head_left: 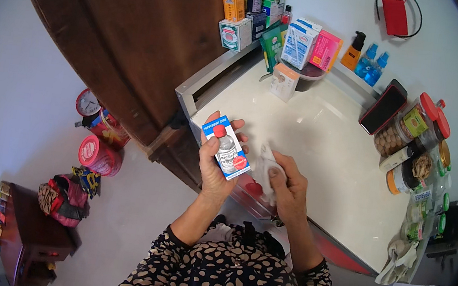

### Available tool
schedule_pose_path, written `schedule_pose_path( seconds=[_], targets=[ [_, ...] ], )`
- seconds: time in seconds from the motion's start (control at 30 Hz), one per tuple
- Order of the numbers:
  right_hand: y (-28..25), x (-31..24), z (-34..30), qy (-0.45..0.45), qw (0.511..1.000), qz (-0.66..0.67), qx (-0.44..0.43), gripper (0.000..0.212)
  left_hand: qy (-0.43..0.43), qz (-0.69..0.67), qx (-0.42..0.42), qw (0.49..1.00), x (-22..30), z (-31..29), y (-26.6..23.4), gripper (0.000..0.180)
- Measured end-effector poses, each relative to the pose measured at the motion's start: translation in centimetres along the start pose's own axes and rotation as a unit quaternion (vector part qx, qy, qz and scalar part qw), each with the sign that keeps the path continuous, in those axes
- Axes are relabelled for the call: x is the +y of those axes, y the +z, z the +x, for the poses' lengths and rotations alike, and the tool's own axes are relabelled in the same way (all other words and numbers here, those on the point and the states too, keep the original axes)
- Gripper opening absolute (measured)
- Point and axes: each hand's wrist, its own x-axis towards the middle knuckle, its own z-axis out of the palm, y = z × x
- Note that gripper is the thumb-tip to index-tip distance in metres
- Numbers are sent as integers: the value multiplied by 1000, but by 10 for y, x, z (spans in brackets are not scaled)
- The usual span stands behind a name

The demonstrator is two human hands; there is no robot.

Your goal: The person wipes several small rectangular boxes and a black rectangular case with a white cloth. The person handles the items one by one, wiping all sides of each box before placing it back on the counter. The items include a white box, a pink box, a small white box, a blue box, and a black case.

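My left hand [215, 171] is closed round a small blue and white box [227, 147] with a red-capped bottle pictured on its front. The box is tilted, its printed face turned up toward me. To the right of it, my right hand [291, 189] grips a crumpled white cloth [264, 173], thumb on top; part of the cloth is hidden by the fingers. Box and cloth are a little apart. Both hands are over the near left edge of a cream-coloured tabletop [331, 150].
At the table's back stand several medicine boxes [299, 43] on a dark bowl [306, 84], with a peach box [285, 82] in front. A phone [383, 107] leans near lidded jars [402, 130] on the right. White gloves [399, 258] hang at the near right corner. A brown wooden door [123, 27] stands left.
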Motion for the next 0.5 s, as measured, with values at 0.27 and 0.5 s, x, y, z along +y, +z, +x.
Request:
schedule_pose_path(
  seconds=[0.27, 0.5],
  targets=[
    [23, 5, 3, 66, 972, 226, -11, 49, 44, 128, 62, 989, -12, -7, 6, 49],
    [28, 9, 19, 22, 967, 245, 69, 47, 6, 94, 30, 995, -9, -15, 7, 42]
  ],
)
